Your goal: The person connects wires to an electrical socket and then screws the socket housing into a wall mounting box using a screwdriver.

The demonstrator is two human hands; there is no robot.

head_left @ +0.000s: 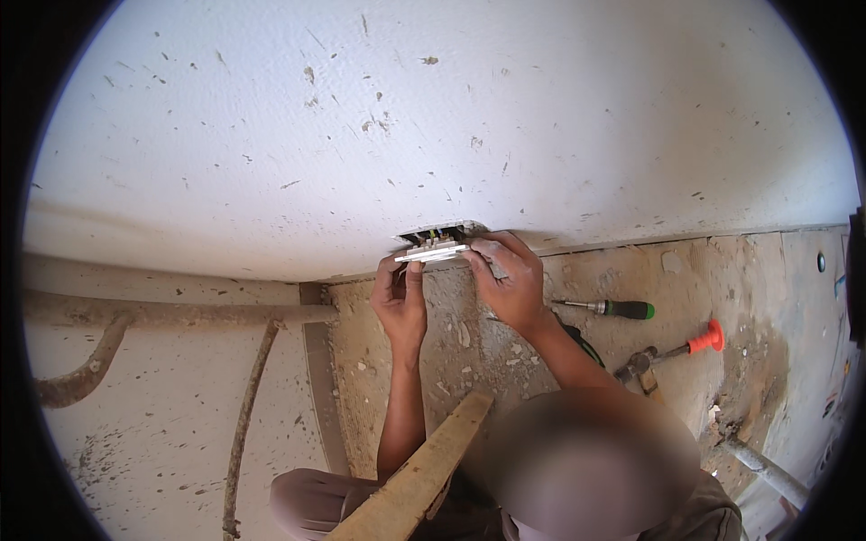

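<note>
While white plate (431, 256) is held just outside cut-out (413, 238) in wall (541, 135), its left end is pinched by left hand (400, 302), thumb and fingers nearly closed; right end is pinched likewise by right hand (511, 279). Wires (434, 234) seen behind plate; apparently joined to it, though terminals cannot be made out. Plate not seated flush; no fastening seen. On floor (744, 270), green-and-black screwdriver (627, 309) is left untouched.

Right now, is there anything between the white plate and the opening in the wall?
Yes: wires run between the opening and the back of the white plate, held by the left hand and right hand.
</note>
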